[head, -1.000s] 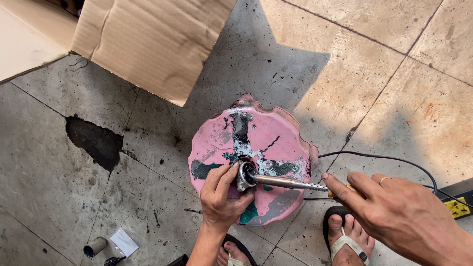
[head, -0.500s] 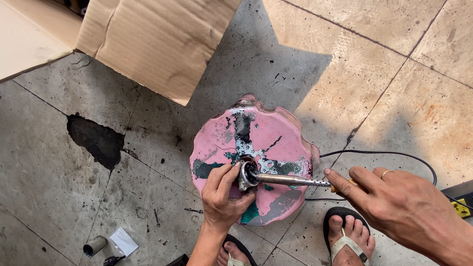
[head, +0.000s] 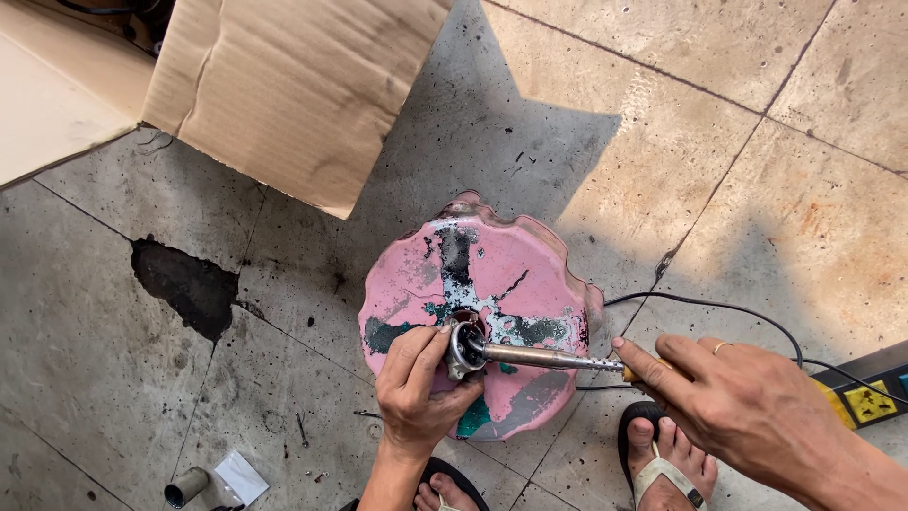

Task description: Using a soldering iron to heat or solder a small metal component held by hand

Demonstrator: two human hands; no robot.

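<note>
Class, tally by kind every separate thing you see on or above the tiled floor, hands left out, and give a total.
Round pink worn stool top: 1
Soldering iron with metal shaft: 1
Small round metal part: 1
Brown cardboard boxes: 1
Black cable: 1
Power strip: 1
Small grey tube: 1
Sandals: 2
Total: 9
</note>
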